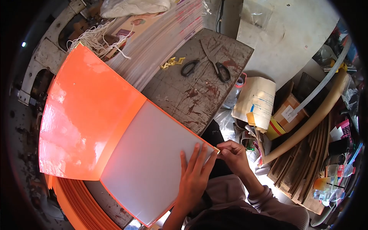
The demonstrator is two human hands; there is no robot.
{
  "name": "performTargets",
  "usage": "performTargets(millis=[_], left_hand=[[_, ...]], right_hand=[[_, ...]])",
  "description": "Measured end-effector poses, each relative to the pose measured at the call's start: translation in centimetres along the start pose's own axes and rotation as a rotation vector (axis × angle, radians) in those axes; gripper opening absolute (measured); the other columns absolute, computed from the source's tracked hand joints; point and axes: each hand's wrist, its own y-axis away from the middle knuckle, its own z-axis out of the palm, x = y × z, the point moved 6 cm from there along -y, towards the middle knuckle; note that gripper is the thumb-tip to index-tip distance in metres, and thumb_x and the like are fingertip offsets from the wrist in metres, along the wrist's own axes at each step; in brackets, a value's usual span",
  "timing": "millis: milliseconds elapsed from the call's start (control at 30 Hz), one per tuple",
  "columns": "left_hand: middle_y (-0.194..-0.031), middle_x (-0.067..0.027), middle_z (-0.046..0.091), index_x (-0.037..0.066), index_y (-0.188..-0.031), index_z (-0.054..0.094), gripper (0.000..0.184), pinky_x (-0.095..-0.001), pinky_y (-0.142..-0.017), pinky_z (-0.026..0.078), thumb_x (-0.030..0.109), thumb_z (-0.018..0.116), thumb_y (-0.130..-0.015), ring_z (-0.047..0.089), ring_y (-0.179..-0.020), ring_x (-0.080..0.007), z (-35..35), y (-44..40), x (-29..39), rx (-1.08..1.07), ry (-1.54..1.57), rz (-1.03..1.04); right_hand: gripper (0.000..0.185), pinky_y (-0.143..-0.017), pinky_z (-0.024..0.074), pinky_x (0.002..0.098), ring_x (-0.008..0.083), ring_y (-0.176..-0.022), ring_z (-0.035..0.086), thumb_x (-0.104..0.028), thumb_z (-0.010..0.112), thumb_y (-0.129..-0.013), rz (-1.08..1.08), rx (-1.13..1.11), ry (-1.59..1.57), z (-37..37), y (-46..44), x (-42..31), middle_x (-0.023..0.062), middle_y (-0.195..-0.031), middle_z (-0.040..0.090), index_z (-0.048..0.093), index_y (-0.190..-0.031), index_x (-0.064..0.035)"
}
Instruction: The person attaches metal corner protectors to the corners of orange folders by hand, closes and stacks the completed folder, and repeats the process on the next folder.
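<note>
A glossy orange folder cover (84, 111) lies opened out across the table, with a pale grey inner panel (149, 153) on the side nearest me. My left hand (194, 172) rests flat on that panel near its right corner, fingers spread. At the same corner, my right hand (232, 154) pinches a small gold corner piece (217, 150) between thumb and fingertips. The piece sits at the panel's tip; how far it is seated is hidden by the fingers. Another gold corner (80, 45) shows at the cover's far top corner.
Black-handled scissors (209, 63) lie open on the worn table (180, 96) beside loose gold corner pieces (172, 62). A tall stack of pale sheets (161, 42) stands behind, with white cords (101, 38). Stacked orange covers (78, 203) lie lower left. Cardboard sheets (303, 165) stand at right.
</note>
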Motion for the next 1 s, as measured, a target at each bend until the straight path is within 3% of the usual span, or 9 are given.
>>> performTargets(millis=[167,367,700,867,1000], left_hand=[[-0.128,-0.0142,0.045,0.01,-0.12,0.055,0.047,-0.0575,-0.1,0.025,-0.003,0.054,-0.075,0.04,-0.123,-0.0308,0.2,-0.1,-0.1,-0.011,-0.004,0.004],[-0.13,-0.0157,0.043,0.009,-0.12,0.054,0.046,-0.0581,-0.101,0.023,-0.003,0.051,-0.076,0.039,-0.124,-0.0318,0.0,-0.3,0.1,-0.047,0.02,-0.005],[-0.13,-0.0182,0.042,0.004,-0.119,0.054,0.043,-0.0588,-0.101,0.021,-0.003,0.05,-0.076,0.038,-0.124,-0.0323,0.1,-0.6,0.2,-0.074,0.013,0.007],[-0.13,-0.0181,0.041,0.005,-0.119,0.054,0.045,-0.0585,-0.101,0.023,-0.002,0.052,-0.075,0.038,-0.125,-0.032,0.0,-0.4,0.1,-0.085,0.014,-0.004],[-0.13,-0.0178,0.041,0.006,-0.118,0.054,0.044,-0.0577,-0.1,0.024,-0.002,0.052,-0.075,0.038,-0.124,-0.0321,0.0,-0.4,0.2,-0.08,-0.001,0.004]], right_hand=[[0.008,-0.084,0.0504,0.0355,0.02,-0.092,0.06,-0.002,0.054,-0.085,-0.008,-0.096,-0.134,0.4,-0.7,0.2,0.0142,-0.098,0.06,0.06,-0.089,0.0018],[0.002,-0.085,0.048,0.0331,0.0197,-0.094,0.058,0.0,0.059,-0.082,0.042,-0.165,-0.327,0.8,-1.1,0.7,0.0125,-0.1,0.059,0.059,-0.084,0.0],[0.009,-0.09,0.0469,0.0352,0.0188,-0.098,0.055,-0.001,0.054,-0.086,-0.03,-0.022,-0.297,1.6,0.4,0.8,0.011,-0.107,0.054,0.054,-0.095,-0.002],[0.013,-0.091,0.047,0.0368,0.0196,-0.099,0.056,0.0,0.053,-0.086,0.032,-0.051,-0.089,1.4,0.3,-0.4,0.0133,-0.102,0.057,0.052,-0.099,0.0015],[0.012,-0.09,0.0474,0.037,0.0194,-0.098,0.057,-0.001,0.054,-0.086,0.073,-0.014,-0.133,1.4,0.2,-0.3,0.0141,-0.101,0.058,0.054,-0.097,0.0026]])
